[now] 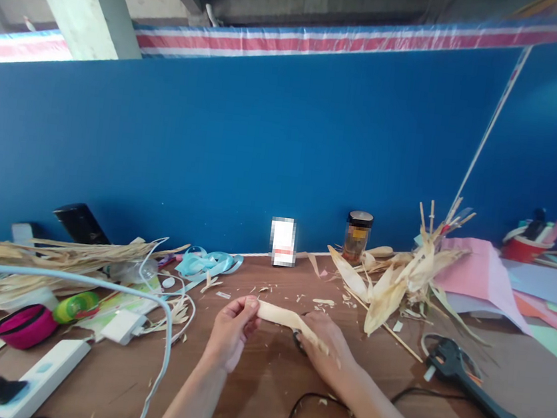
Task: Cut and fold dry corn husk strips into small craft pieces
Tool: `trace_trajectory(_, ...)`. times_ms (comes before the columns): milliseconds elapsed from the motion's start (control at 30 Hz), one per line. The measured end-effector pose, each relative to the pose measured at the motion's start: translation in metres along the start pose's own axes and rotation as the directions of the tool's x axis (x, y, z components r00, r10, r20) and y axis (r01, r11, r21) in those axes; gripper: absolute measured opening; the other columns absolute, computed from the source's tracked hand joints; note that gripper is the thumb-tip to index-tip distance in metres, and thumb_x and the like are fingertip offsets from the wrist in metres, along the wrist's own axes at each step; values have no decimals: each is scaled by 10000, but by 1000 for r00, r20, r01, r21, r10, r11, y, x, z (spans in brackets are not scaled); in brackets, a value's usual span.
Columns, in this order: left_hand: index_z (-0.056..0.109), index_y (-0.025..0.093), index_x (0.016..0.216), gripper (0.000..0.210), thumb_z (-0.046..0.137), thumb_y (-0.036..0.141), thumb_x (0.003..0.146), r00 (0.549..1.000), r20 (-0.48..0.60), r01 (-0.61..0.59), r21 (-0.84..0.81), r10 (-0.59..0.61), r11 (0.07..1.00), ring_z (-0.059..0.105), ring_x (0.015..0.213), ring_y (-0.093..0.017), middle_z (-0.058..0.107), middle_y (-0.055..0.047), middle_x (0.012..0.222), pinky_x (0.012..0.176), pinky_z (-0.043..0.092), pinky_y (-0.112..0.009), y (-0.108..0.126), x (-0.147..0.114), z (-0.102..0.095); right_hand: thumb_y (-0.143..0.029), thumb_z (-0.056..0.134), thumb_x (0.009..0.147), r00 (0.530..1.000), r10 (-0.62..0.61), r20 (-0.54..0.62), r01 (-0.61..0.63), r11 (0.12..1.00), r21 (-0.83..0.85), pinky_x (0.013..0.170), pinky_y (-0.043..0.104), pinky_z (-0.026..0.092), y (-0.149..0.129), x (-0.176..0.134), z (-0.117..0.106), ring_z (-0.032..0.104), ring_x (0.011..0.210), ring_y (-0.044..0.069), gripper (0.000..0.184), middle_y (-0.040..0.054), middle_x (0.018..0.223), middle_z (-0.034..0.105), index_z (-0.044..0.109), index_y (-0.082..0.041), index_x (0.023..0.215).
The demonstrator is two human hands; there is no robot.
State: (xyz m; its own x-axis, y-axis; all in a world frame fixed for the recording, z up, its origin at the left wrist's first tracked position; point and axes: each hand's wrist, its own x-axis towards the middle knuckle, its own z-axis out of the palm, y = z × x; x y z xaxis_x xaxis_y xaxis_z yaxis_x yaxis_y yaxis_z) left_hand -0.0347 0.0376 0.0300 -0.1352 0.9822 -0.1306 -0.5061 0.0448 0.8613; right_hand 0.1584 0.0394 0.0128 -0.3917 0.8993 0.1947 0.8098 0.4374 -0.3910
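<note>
A pale strip of dried corn husk [279, 314] stretches between my hands above the brown table. My left hand [237, 328] pinches its left end between thumb and fingers. The husk's other end drapes over the back of my right hand [325, 348]. That hand is closed, and a dark loop like the handle of scissors [299, 342] shows beneath its fingers; the blades are hidden. Small husk scraps [324, 302] lie beyond my hands.
At right are a bunch of husk leaves [390, 292], a hot glue gun [472, 382] with its cable, and coloured paper [482, 276]. A lidded jar [357, 237] stands behind. A power strip [40, 380], white cable [167, 337] and husk pile [66, 255] occupy the left.
</note>
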Motion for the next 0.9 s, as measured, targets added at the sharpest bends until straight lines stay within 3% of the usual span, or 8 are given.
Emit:
trace_trajectory(267, 557, 127, 722, 228, 688, 267, 599, 999, -40, 1, 135, 4, 991, 524, 524, -50, 549, 24, 609, 477, 442, -133, -7, -4, 6, -175, 547, 711, 971, 46, -233, -35, 998, 51, 761, 290, 369, 5, -2, 2, 479, 882, 203, 94, 63, 922, 541, 629, -192, 754)
trace_trajectory(367, 530, 139, 716, 216, 671, 265, 613, 999, -45, 0, 163, 7, 987, 532, 527, -52, 552, 34, 594, 504, 443, -142, -14, -8, 14, -309, 610, 675, 963, 119, -242, -64, 972, 225, 746, 321, 385, -2, 0, 4, 501, 849, 223, 169, 65, 859, 580, 636, -187, 788)
trace_trajectory(433, 513, 144, 693, 202, 656, 274, 630, 999, -10, -31, 202, 33, 979, 533, 531, -55, 553, 38, 595, 534, 450, -160, -20, -11, 18, -394, 631, 640, 967, 177, -186, -79, 895, 440, 699, 319, 412, -8, 0, 7, 536, 775, 219, 305, 62, 799, 614, 630, -173, 851)
trace_trajectory(500, 491, 149, 661, 202, 648, 274, 639, 995, 86, -67, 234, 48, 970, 537, 548, -69, 553, 38, 598, 549, 451, -180, -26, -15, 21, -412, 617, 653, 965, 204, -166, -51, 763, 644, 693, 307, 429, -13, 1, 11, 559, 774, 211, 352, 62, 830, 636, 617, -170, 909)
trace_trajectory(567, 490, 151, 662, 200, 651, 267, 637, 983, 180, -95, 281, 45, 955, 530, 538, -72, 549, 39, 584, 523, 430, -173, -29, -17, 24, -379, 586, 694, 955, 217, -200, 11, 650, 759, 750, 298, 427, -15, 2, 13, 560, 854, 205, 314, 61, 921, 636, 607, -178, 934)
trace_trajectory(633, 524, 148, 730, 203, 661, 256, 625, 971, 237, -112, 348, 28, 931, 523, 520, -73, 554, 37, 573, 504, 414, -168, -31, -19, 25, -362, 553, 725, 954, 230, -194, 19, 596, 803, 753, 289, 431, -12, 4, 14, 570, 839, 196, 257, 57, 886, 646, 619, -171, 883)
trace_trajectory(767, 564, 126, 873, 313, 671, 263, 613, 967, 251, -60, 422, -53, 905, 539, 521, -96, 573, 21, 556, 532, 443, -208, -30, -20, 25, -389, 519, 738, 956, 272, -111, -86, 622, 778, 657, 279, 449, 0, 9, 10, 587, 685, 183, 261, 36, 693, 654, 642, -161, 766)
trace_trajectory(900, 593, 122, 848, 296, 674, 279, 611, 970, 209, 26, 407, -121, 913, 570, 568, -117, 611, -5, 593, 568, 468, -233, -28, -19, 23, -405, 548, 697, 895, 385, -227, -98, 665, 741, 610, 264, 443, 14, 13, 2, 579, 659, 176, 255, 32, 683, 650, 646, -170, 706)
